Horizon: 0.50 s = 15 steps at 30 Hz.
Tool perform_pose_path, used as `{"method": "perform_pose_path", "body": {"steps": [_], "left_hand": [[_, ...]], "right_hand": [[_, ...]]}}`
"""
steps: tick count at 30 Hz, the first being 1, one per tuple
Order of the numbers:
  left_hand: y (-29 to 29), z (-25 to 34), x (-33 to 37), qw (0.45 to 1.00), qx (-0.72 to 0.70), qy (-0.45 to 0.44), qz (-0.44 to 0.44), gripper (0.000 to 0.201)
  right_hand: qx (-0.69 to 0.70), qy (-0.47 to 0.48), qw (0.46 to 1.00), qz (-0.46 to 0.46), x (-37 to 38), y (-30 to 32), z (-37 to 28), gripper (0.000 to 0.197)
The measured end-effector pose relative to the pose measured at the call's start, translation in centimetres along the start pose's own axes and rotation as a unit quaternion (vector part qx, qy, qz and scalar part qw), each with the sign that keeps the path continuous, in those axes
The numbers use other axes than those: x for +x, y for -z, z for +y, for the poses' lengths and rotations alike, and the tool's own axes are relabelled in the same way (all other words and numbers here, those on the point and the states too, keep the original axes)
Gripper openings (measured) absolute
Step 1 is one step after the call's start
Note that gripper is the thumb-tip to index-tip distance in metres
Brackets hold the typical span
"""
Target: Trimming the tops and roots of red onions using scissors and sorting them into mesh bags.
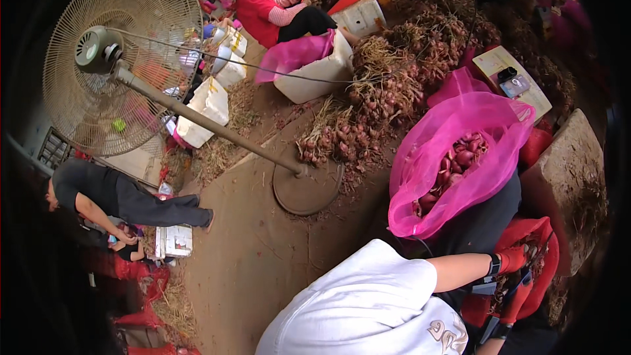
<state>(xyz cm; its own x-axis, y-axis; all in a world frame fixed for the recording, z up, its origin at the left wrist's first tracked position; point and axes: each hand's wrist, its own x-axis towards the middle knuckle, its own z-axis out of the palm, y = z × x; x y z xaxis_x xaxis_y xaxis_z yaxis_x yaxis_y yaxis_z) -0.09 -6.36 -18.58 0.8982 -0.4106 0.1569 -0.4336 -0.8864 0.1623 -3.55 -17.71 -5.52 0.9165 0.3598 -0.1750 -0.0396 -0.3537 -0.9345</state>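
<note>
My left hand (513, 260), in a red-orange glove with a dark watch at the wrist, reaches over a red bag or basket (549, 250). Its fingers look curled in, but what they hold is too small and dark to make out. Lower down, my right hand (517, 302), also gloved in red, is over the same red container; its fingers are mostly hidden. Dark, dry stalks show between the two hands. Beside my leg stands a bright pink mesh bag (420, 158), its mouth spread wide, with loose shallots (463, 158) inside.
Bunches of shallots with dried stalks (394, 79) lie heaped ahead. A fan (98, 49) stands on a round base (307, 187) to the left. A worker (263, 13) in red sits behind a white foam box (319, 75); another person (131, 190) bends over at left. A phone (516, 85) lies on a board.
</note>
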Motion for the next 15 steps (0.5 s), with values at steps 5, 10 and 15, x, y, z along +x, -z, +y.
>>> {"method": "perform_pose_path", "body": {"steps": [5,10,15], "left_hand": [[11.6,0.0,1.4,0.909,-0.408,0.076,-0.033,0.026],[9.6,0.4,0.8,0.844,-0.442,0.302,0.017,0.017],[3.6,1.1,3.6,0.988,0.042,0.126,-0.085,0.025]], "right_hand": [[0.004,-0.031,0.998,0.053,0.2,2.8,-1.3,0.020],[0.082,-0.023,0.989,0.124,-0.4,2.8,0.2,0.024],[-0.125,0.149,0.977,0.085,-0.3,2.6,1.5,0.031]]}}
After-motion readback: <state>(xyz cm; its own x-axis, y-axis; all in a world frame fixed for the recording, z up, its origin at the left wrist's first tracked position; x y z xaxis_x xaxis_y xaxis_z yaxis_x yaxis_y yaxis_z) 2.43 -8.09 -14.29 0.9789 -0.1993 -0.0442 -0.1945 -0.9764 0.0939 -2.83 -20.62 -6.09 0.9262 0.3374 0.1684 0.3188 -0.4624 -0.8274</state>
